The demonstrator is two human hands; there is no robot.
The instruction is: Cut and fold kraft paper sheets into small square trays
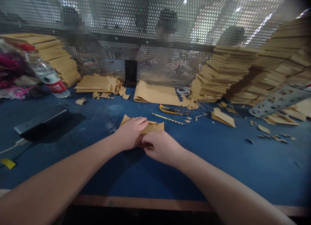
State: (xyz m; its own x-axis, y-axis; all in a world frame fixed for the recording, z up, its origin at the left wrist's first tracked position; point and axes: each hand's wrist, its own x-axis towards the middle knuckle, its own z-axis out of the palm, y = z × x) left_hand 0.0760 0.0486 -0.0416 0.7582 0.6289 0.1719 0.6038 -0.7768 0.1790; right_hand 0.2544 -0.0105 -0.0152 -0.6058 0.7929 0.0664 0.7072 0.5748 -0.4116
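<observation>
A small folded piece of brown paper (158,125) lies on the blue tabletop in front of me, its near part covered by my hands. My left hand (130,132) reaches across its left side, fingers together over the top and thumb down at the near edge. Curled at the near right edge is my right hand (162,145), thumb and fingers pinched on the paper; the fingertips are partly hidden. A clear printed ruler or template (110,127) pokes out left of my left hand. Just beyond the paper lie a pencil (168,119) and a yellow utility knife (173,110).
Tall stacks of folded brown paper (225,72) rise at the right, another stack (58,56) at the left. A water bottle (52,77), a black device with a cable (42,123), a phone (131,73) and a patterned tube (279,101) stand around. Perforated metal (109,53) closes the back.
</observation>
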